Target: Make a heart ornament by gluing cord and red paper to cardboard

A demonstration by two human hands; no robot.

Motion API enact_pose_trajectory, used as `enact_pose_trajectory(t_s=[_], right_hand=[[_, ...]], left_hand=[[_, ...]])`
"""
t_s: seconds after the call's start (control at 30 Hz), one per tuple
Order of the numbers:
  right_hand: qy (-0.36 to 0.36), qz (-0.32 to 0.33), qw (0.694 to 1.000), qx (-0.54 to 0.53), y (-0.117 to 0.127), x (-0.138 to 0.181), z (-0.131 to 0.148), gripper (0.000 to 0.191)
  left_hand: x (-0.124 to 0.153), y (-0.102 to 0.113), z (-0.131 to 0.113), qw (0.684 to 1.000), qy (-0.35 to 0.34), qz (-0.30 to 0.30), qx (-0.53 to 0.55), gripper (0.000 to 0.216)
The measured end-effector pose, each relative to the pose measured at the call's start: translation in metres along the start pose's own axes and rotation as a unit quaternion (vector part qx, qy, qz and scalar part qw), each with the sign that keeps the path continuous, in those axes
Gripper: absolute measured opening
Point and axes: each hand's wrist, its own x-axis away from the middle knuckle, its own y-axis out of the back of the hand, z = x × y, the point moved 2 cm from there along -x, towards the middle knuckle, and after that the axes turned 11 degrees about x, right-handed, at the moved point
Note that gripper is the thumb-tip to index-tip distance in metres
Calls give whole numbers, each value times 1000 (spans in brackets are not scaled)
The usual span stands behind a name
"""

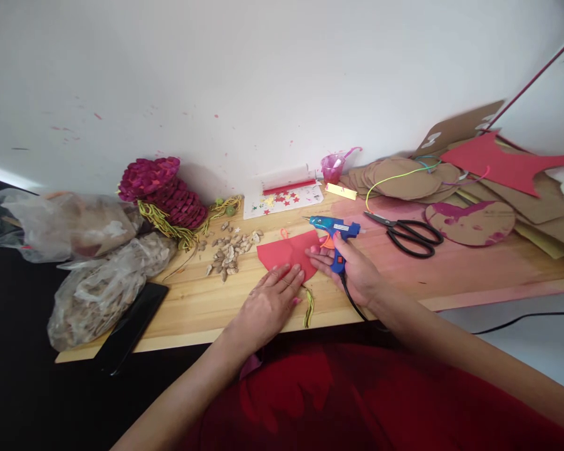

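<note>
Open front, cluttered ends
Bare counter (pixel 202 307) lies left of the left hand (pixel 267 304), between seed pile (pixel 230 250) and front edge — also in front of the scissors (pixel 407 233); plastic bags (pixel 103 282) and a phone (pixel 129 326) block the far left, cardboard discs (pixel 470 222) the right rear.

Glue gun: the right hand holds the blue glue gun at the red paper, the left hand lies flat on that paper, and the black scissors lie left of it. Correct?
No. The head view shows the black scissors right of the red paper, not left. The rest stands: the right hand holds the blue glue gun at it, the left hand lies flat on it.
</note>
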Motion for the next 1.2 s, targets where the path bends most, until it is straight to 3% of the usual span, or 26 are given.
enact_pose_trajectory(t_s=[0.1, 0.23, 0.43, 0.83, 1.07, 1.2], right_hand=[[-1, 12, 1000, 0, 1, 1, 0, 14], [16, 35, 999, 0, 2, 3, 2, 15], [18, 46, 999, -2, 3, 4, 2, 18], [-13, 47, 999, -7, 5, 6, 6, 27], [30, 50, 988, 145, 20, 25, 20, 32], [9, 68, 944, 322, 41, 56, 34, 38]], left_hand=[[1, 0, 2, 993, -19, -78, 87, 41], [-4, 2, 3, 979, 23, -162, 125, 34], [-12, 6, 3, 977, 12, -174, 119, 14], [-17, 9, 6, 969, 65, -182, 153, 13], [-21, 14, 10, 941, 162, -182, 234, 11], [-24, 15, 13, 922, 210, -177, 272, 10]])
